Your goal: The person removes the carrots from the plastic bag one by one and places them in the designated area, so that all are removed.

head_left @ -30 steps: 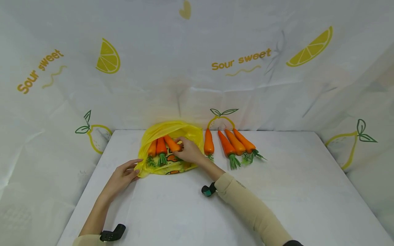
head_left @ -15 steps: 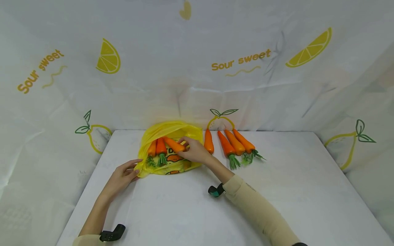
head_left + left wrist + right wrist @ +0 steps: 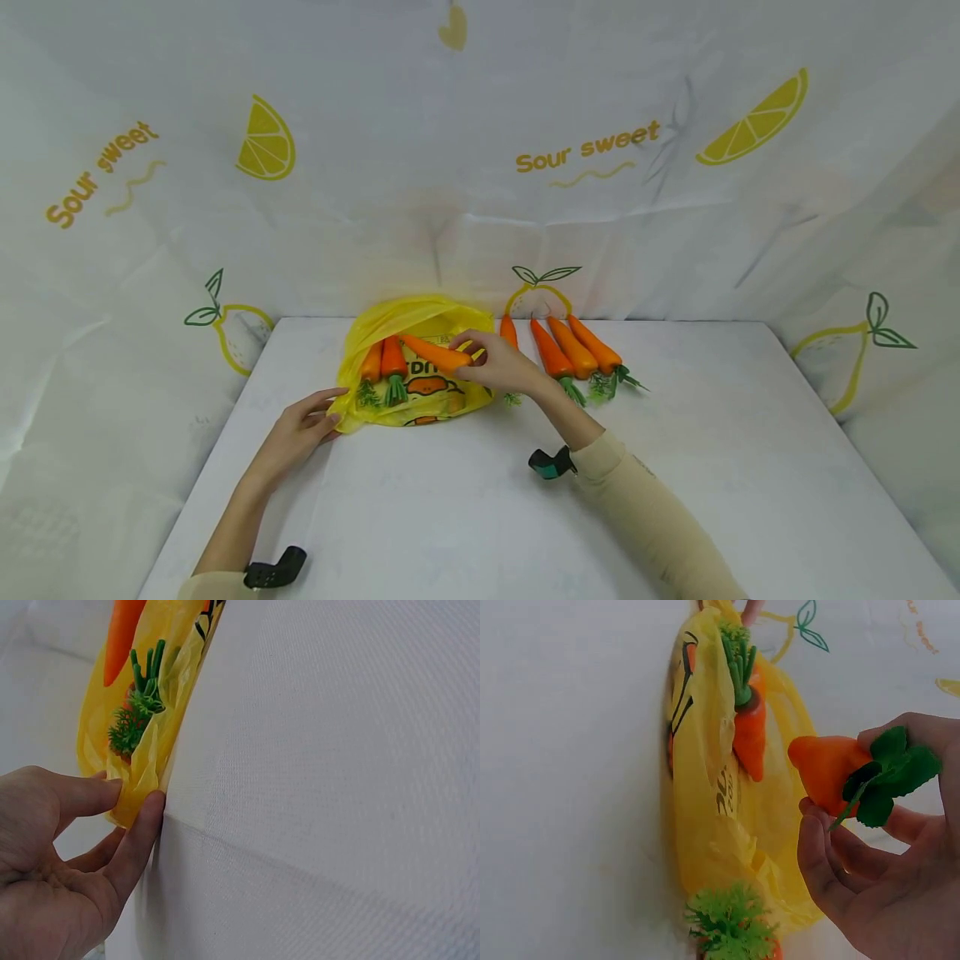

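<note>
A yellow plastic bag (image 3: 420, 305) lies with its mouth spread wide. Two orange carrots with green tops, one of them the nearer carrot (image 3: 393, 357), lie inside at its left. My left hand (image 3: 300, 427) pinches the bag's left front edge between thumb and fingers, clear in the left wrist view. My right hand (image 3: 498, 363) grips a carrot (image 3: 433, 352) by its thick end, the tip pointing left over the bag. The right wrist view shows broad green leaves on this held carrot (image 3: 826, 771).
Several carrots lie right of the bag at the table's back edge: a single carrot (image 3: 508, 331), partly behind my right hand, and a group including a carrot (image 3: 551, 348). A white printed sheet (image 3: 480, 250) rises behind the table (image 3: 420, 517).
My right hand has moved right, drawing the carrot from beside the other two toward the bag's right side. The left hand has stayed on the bag's edge.
</note>
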Available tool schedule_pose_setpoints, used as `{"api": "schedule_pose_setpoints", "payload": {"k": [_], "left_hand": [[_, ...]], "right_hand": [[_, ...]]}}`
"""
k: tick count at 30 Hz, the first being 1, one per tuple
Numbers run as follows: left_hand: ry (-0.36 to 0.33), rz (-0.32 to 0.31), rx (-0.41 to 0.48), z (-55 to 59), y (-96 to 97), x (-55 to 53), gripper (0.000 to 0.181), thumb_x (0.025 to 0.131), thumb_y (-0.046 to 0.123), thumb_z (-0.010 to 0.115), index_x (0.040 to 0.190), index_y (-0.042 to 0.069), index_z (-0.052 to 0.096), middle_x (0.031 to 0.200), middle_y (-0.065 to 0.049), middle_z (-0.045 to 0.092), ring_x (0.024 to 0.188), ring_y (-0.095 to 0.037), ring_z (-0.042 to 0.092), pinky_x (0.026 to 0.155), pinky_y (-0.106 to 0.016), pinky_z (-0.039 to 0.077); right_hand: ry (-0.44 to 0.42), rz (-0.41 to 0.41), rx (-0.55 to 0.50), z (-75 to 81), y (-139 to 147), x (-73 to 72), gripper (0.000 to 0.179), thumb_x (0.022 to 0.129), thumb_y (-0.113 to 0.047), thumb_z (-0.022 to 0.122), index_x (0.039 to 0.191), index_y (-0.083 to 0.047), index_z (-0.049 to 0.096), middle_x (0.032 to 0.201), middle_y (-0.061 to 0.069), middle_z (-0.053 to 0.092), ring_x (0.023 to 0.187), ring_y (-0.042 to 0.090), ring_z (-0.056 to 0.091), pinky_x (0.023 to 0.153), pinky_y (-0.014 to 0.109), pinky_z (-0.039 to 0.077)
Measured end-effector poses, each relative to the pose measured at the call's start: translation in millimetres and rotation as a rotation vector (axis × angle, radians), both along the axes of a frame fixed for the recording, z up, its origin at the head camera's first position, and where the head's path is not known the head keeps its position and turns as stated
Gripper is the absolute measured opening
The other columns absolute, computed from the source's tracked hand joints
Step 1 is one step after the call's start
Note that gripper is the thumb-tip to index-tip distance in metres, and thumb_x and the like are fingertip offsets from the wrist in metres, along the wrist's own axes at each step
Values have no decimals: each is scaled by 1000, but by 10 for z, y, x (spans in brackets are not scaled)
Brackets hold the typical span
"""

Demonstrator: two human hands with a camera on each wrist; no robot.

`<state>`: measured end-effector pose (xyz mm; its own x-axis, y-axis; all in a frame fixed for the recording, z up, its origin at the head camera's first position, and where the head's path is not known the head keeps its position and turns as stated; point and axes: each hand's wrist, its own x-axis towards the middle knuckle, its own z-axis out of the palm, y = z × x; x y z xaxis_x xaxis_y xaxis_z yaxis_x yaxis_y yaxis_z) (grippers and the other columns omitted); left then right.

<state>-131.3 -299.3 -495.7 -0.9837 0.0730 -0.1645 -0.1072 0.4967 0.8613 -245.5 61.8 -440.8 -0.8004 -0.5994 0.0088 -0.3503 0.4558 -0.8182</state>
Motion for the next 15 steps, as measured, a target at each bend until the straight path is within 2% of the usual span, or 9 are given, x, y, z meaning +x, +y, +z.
{"api": "schedule_pose_setpoints", "payload": {"k": [8,15], "left_hand": [[-3,5,-8,10,2,-2,51,110,15,63,159,6,53,155,-35,52,123,-36,72,90,-29,68],[9,2,-23,14,0,-10,50,111,15,62,158,5,53,154,-37,52,122,-35,72,89,-28,68]], "right_hand": [[34,36,-3,92,234,30,36,99,-18,73,133,-8,67,131,21,72,98,29,74,87,34,65],[53,14,8,200,403,92,40,99,-17,74,138,-10,66,134,19,71,107,29,72,100,45,64]]}}
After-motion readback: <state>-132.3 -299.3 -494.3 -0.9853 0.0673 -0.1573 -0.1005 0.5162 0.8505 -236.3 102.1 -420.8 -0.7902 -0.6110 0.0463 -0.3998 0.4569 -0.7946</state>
